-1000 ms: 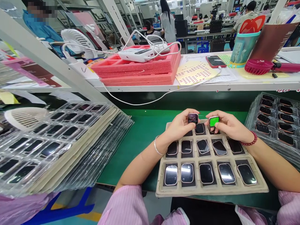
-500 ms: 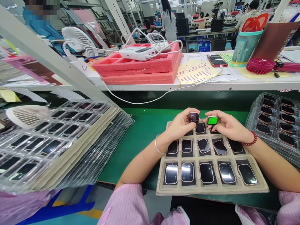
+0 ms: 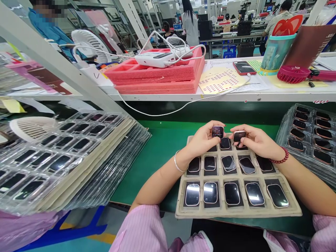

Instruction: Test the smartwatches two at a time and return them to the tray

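Note:
Between the thumb and fingers of my left hand is a smartwatch without a strap, its dark screen showing faint lines. My right hand pinches a second strapless smartwatch, tilted, its screen dark. Both hands hover close together over the back row of a beige tray. Rows of smartwatches lie in the tray's pockets on dark pads, among them a front-row smartwatch. The hands cover part of the back row.
Stacked clear trays of watches lean at left; another tray stack stands at right. Across the back runs a white shelf with red foam, a phone and a teal cup. A white cable droops below it.
The watch in my right hand showed a bright green screen; now its screen is dark and it is tipped differently. My left hand stays nearly still with its watch.

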`<state>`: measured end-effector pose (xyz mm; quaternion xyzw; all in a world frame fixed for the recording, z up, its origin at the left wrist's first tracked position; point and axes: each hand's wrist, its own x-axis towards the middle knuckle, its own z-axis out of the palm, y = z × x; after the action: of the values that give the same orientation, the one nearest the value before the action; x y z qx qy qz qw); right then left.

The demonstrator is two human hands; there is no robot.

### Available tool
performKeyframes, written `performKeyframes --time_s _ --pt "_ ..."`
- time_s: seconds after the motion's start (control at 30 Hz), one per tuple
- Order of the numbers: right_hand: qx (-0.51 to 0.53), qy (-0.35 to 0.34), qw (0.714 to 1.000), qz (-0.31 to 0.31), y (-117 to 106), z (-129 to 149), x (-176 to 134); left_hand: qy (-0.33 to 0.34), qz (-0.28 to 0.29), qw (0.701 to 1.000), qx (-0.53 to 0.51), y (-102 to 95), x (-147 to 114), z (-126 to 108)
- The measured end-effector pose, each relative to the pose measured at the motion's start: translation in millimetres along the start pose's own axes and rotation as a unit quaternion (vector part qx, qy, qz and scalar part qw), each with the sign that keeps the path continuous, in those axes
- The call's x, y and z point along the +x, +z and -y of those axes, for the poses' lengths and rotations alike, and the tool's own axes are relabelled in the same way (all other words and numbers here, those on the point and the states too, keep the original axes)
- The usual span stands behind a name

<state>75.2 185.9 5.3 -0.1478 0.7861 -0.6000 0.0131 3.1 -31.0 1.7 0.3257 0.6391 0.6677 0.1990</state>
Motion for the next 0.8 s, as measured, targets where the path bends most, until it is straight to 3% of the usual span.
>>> performKeyframes --time_s 0.57,0.8 --pt "0.016 0.013 1.000 0.008 -0.5 -5.5 1.3 -0.004 -0.002 1.000 -0.013 0.9 -0.1 -1.4" --pt "0.168 0.040 0.985 -0.025 -7.0 -7.5 3.6 -0.044 0.000 0.992 -0.118 -2.9 1.0 -3.7"
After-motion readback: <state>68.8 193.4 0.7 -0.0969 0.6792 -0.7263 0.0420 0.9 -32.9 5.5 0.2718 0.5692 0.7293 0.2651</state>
